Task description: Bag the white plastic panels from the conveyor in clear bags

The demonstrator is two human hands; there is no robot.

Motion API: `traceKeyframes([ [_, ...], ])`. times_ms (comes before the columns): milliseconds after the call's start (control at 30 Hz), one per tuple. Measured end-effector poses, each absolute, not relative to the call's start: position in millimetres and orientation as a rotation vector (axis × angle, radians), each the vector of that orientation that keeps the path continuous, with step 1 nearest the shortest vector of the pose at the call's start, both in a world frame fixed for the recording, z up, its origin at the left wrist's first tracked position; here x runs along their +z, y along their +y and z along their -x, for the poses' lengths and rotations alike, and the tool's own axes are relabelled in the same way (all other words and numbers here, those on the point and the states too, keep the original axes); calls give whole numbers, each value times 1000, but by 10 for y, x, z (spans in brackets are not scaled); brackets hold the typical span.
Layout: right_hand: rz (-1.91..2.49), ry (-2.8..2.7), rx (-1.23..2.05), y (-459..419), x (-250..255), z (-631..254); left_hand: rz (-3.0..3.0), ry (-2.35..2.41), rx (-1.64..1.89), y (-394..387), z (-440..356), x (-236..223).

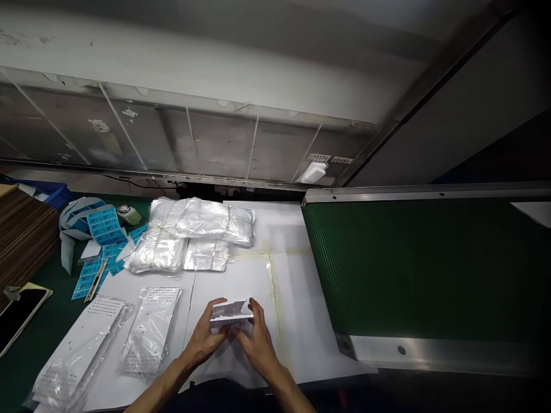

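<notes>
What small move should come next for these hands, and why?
Probably the right hand should let go of the white piece and reach toward the packs of clear bags, with the left hand supporting it: the piece looks unbagged, while two white panels to its left lie bagged.

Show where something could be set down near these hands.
White paper lies bare between the right hand and the green belt; the belt is mostly bare too, with a white piece at its right. Left and ahead of the left hand is crowded: bagged white panels, clear bags, blue labels.
</notes>
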State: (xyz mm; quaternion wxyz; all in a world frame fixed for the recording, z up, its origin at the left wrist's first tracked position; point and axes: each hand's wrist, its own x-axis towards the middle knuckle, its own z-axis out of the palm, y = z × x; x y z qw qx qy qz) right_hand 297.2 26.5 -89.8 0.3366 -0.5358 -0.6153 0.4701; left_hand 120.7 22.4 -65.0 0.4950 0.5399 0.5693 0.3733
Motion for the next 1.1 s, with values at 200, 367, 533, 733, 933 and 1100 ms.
traceKeyframes([
  [200, 1385, -1544, 1300, 252, -830, -2985, -1239, 1424, 970, 185, -1231, -723],
  [367, 1343, -1620, 1281, 340, -857, -2998, -1216, 1463, 956, 199, -1235, -742],
  [533, 1317, -1504, 1340, 389, -714, -2913, -1078, 1511, 928, 297, -1252, -663],
  [733, 1121, -854, 1800, 206, -617, -2825, -987, 1557, 837, 364, -1350, -586],
  [933, 1265, -555, 1807, 168, -749, -3060, -1414, 1811, 723, 861, -1175, -704],
  [1100, 1439, -525, 1674, 178, -930, -3278, -1948, 1830, 382, 1592, -911, -853],
])
